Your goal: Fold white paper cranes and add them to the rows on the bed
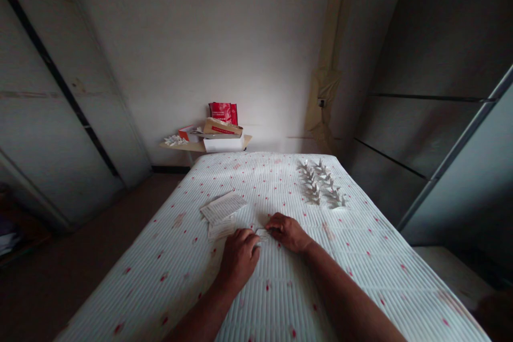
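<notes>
Between my two hands lies a small folded piece of white paper (262, 233) on the bedspread. My left hand (241, 250) has its curled fingers on the paper's left side. From the right, my right hand (287, 231) pinches the paper's other edge between thumb and fingers. Just beyond my left hand is a loose pile of printed paper sheets (223, 207), some overlapping. Several folded paper cranes (320, 181) stand in two rows at the bed's far right. My fingers hide part of the folded paper.
A ribbed white bedspread (264, 288) with red spots covers the bed. Past its far edge, a small table (192, 146) holds a white box (222, 144), a red bag (223, 112) and more folded paper (175, 140). Cabinets (417, 117) stand at the right.
</notes>
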`<state>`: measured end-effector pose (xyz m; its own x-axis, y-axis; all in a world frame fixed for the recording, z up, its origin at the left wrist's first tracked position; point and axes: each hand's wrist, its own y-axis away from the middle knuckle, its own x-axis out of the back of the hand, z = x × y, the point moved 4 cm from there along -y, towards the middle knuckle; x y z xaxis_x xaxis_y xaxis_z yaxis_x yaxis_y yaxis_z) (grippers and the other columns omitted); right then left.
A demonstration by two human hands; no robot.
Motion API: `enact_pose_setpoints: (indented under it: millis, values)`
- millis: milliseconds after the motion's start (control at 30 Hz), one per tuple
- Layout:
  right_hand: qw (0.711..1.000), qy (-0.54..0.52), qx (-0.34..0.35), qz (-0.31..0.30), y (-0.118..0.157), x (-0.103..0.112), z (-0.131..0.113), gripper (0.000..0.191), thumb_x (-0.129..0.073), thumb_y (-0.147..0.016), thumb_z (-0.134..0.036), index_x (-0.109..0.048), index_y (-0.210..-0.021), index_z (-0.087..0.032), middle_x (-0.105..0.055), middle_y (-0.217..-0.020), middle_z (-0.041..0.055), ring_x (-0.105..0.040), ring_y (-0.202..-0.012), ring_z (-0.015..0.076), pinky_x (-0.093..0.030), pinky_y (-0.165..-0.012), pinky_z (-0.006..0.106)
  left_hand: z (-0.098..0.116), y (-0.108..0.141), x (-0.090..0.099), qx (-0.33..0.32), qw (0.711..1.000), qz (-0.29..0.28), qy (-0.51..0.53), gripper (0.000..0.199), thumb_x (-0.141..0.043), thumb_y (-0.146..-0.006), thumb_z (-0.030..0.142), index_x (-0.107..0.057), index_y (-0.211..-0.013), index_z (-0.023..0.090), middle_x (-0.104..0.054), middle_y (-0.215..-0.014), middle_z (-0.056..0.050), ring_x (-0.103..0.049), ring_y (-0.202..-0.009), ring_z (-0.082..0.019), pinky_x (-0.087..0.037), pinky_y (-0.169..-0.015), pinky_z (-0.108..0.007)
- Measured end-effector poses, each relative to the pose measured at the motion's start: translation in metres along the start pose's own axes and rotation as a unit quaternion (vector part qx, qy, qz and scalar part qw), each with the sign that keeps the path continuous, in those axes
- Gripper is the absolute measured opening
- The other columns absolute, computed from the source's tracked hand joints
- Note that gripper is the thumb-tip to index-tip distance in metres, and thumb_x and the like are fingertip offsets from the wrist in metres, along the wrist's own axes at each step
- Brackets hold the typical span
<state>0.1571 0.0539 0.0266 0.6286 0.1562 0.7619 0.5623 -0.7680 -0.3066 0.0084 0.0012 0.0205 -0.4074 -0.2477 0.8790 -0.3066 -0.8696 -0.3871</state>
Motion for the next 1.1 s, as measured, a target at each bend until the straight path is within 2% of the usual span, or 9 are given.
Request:
enact_pose_setpoints:
  millis: [233,367,467,600,733,933,1100]
  values:
    - [0.999,-0.028,-0.037,-0.012,0.002,-0.001,0.003,0.026,-0.055,-0.075,-0.01,-0.067,-0.093,-0.023,-0.062,-0.094,0.0021,-0.059,-0.087,0.014,-0.044,-0.079,0.023,-0.001,-0.006,0.001,0.003,0.999,-0.024,-0.028,0.021,-0.056,-0.077,0.02,-0.063,-0.096,0.022,-0.062,-0.093,-0.004,-0.054,-0.092,-0.022,-0.041,-0.08,-0.035]
    - [0.997,-0.055,-0.049,0.009,0.003,-0.001,0.005,0.036,-0.058,-0.067,-0.004,-0.065,-0.098,-0.021,-0.061,-0.099,0.0031,-0.058,-0.09,0.015,-0.043,-0.081,0.024,0.001,-0.006,0.001,-0.004,0.999,-0.016,-0.045,0.019,-0.049,-0.082,0.019,-0.063,-0.094,0.022,-0.062,-0.09,-0.005,-0.054,-0.089,-0.021,-0.041,-0.078,-0.035]
    - [0.997,-0.059,-0.056,0.016,0.004,-0.002,0.005,0.035,-0.059,-0.066,-0.005,-0.065,-0.096,-0.02,-0.061,-0.097,0.0035,-0.059,-0.087,0.0151,-0.044,-0.079,0.025,0.001,-0.006,0.002,-0.007,0.999,-0.006,-0.041,0.021,-0.044,-0.085,0.018,-0.063,-0.092,0.021,-0.063,-0.088,-0.005,-0.055,-0.086,-0.02,-0.042,-0.076,-0.033]
    - [0.997,-0.064,-0.034,0.035,0.003,-0.002,0.002,0.019,-0.058,-0.072,-0.01,-0.066,-0.088,-0.019,-0.062,-0.087,0.0025,-0.058,-0.079,0.0135,-0.043,-0.073,0.023,-0.005,-0.006,0.0,-0.001,1.0,0.016,0.006,0.025,-0.039,-0.086,0.016,-0.063,-0.089,0.018,-0.064,-0.087,-0.006,-0.056,-0.085,-0.018,-0.044,-0.077,-0.032]
    - [0.995,-0.084,-0.034,0.041,0.003,-0.003,0.002,0.013,-0.053,-0.081,-0.019,-0.066,-0.082,-0.018,-0.061,-0.077,0.0017,-0.057,-0.072,0.0124,-0.043,-0.067,0.021,-0.019,-0.008,-0.004,0.042,0.994,0.05,0.089,0.028,-0.037,-0.085,0.019,-0.065,-0.091,0.017,-0.067,-0.088,-0.007,-0.059,-0.085,-0.018,-0.046,-0.078,-0.031]
    - [0.994,-0.094,-0.054,0.028,0.002,-0.005,0.003,0.025,-0.045,-0.086,-0.028,-0.063,-0.074,-0.017,-0.058,-0.069,0.0001,-0.054,-0.066,0.0114,-0.04,-0.061,0.019,-0.029,-0.012,-0.009,0.107,0.975,0.027,0.192,0.033,-0.036,-0.085,0.024,-0.064,-0.102,0.019,-0.069,-0.099,-0.006,-0.062,-0.091,-0.016,-0.047,-0.083,-0.028]
    - [0.996,-0.03,-0.079,0.04,0.001,-0.004,-0.001,0.019,-0.049,-0.084,-0.024,-0.063,-0.074,-0.018,-0.06,-0.073,0.0004,-0.055,-0.07,0.012,-0.039,-0.064,0.02,-0.027,-0.013,-0.01,0.115,0.98,0.008,0.163,0.031,-0.04,-0.083,0.019,-0.062,-0.105,0.021,-0.069,-0.1,-0.003,-0.062,-0.091,-0.015,-0.046,-0.083,-0.027]
